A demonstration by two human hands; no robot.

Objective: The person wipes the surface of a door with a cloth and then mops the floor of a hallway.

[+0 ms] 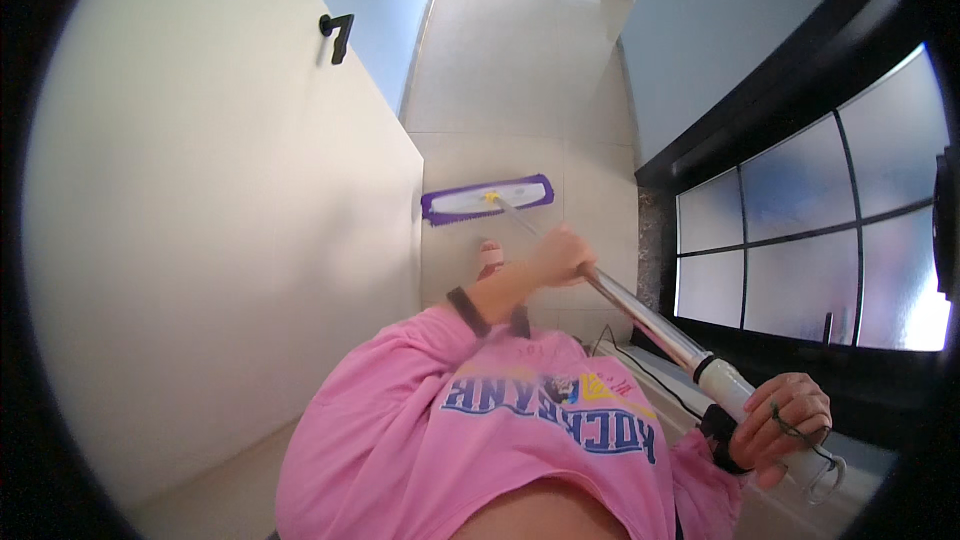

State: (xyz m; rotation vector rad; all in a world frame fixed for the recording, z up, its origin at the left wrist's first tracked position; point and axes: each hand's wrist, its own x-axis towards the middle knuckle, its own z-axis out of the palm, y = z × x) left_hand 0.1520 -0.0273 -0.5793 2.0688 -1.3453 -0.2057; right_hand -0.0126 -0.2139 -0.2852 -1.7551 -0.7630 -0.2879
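Note:
A flat floor mop has a white plate with a purple fringed pad (487, 199), which lies on the tiled floor close to the edge of the white door. Its metal pole (649, 315) slants from a yellow joint down to the right, across the front of my body. My left hand (566, 256) is closed around the pole partway along it, slightly blurred. Around the white plastic grip (726, 384) at the pole's upper end my right hand (784, 424) is wrapped. A dark cord loops over its fingers, and a hanging ring sticks out beyond it.
A white door (225, 202) with a black handle (339, 37) stands at the left. On the right is a black-framed frosted glass door (802, 240). A tiled corridor floor (525, 67) runs ahead between walls. A thin dark cable (660, 379) hangs beside my body.

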